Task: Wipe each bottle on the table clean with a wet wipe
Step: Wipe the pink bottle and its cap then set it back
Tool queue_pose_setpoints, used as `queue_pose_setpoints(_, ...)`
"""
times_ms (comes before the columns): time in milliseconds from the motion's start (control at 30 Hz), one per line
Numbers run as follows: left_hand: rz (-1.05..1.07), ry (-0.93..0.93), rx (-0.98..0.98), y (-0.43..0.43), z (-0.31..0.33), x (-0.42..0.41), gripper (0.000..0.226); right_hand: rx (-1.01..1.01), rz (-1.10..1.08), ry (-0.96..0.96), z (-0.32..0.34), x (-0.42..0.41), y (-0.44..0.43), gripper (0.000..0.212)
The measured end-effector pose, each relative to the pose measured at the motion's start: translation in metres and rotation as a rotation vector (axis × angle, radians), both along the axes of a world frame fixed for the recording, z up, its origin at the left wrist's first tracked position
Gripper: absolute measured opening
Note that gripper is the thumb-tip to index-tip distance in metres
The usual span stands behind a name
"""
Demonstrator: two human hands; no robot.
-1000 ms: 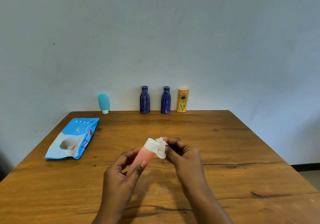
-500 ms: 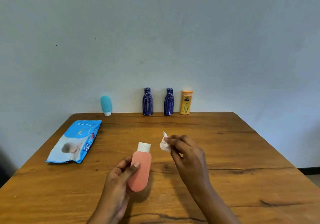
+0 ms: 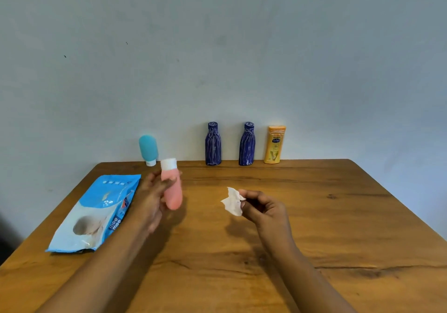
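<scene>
My left hand [image 3: 151, 196] grips a pink bottle [image 3: 173, 191] with a white cap, held upright above the table's left-middle. My right hand [image 3: 262, 207] pinches a crumpled white wet wipe [image 3: 232, 202] to the right of the bottle, apart from it. Along the far edge by the wall stand a teal bottle [image 3: 148, 148] resting on its white cap, two dark blue bottles [image 3: 212, 144] [image 3: 247, 144], and a yellow lotion bottle [image 3: 274, 144].
A blue wet-wipe pack [image 3: 96, 212] lies flat on the wooden table [image 3: 314, 216] at the left, close to my left forearm. A pale wall rises right behind the row of bottles.
My left hand has carried the pink bottle away from the wipe, up and to the left toward the far edge. My right hand stayed near the middle with the wipe.
</scene>
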State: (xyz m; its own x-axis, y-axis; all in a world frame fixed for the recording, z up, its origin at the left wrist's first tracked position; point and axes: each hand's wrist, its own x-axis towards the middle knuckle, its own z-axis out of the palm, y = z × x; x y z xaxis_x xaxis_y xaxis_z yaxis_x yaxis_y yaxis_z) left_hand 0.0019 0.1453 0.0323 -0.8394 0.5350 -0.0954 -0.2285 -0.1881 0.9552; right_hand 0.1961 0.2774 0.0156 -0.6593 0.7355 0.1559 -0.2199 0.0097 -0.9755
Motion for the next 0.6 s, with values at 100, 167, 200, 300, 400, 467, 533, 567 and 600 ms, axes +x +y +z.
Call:
queue_pose_setpoints(100,0.035,0.399,-0.217,0.021,-0.011,-0.055,0.045,-0.163,0.051,-0.013,-0.015,-0.028,0.013,0.024)
queue_pose_setpoints(167,-0.031,0.782,-0.436,0.031,-0.012,-0.085,0.045,-0.222,0.067,0.001,-0.026,-0.047,0.022,0.023)
queue_pose_setpoints(200,-0.081,0.985,-0.541,0.035,-0.009,-0.099,0.044,-0.226,0.069,0.003,-0.030,-0.056,0.026,0.022)
queue_pose_setpoints(300,-0.268,1.381,-0.826,0.050,0.002,-0.135,0.045,-0.219,0.083,-0.009,-0.036,-0.075,0.035,0.023)
queue_pose_setpoints(400,-0.412,1.250,-0.946,0.065,0.012,-0.147,0.048,-0.228,0.132,-0.005,-0.037,-0.085,0.042,0.025)
queue_pose_setpoints(467,-0.451,1.042,-0.912,0.072,0.016,-0.140,0.047,-0.210,0.144,0.005,-0.038,-0.087,0.045,0.028)
queue_pose_setpoints(533,-0.422,0.886,-0.868,0.079,0.017,-0.130,0.043,-0.204,0.154,0.005,-0.042,-0.088,0.046,0.028)
queue_pose_setpoints(567,-0.399,0.800,-0.843,0.082,0.016,-0.127,0.042,-0.196,0.157,-0.002,-0.044,-0.089,0.046,0.028)
queue_pose_setpoints(600,-0.393,0.682,-0.816,0.083,0.015,-0.125,0.041,-0.184,0.163,-0.009,-0.045,-0.088,0.046,0.027)
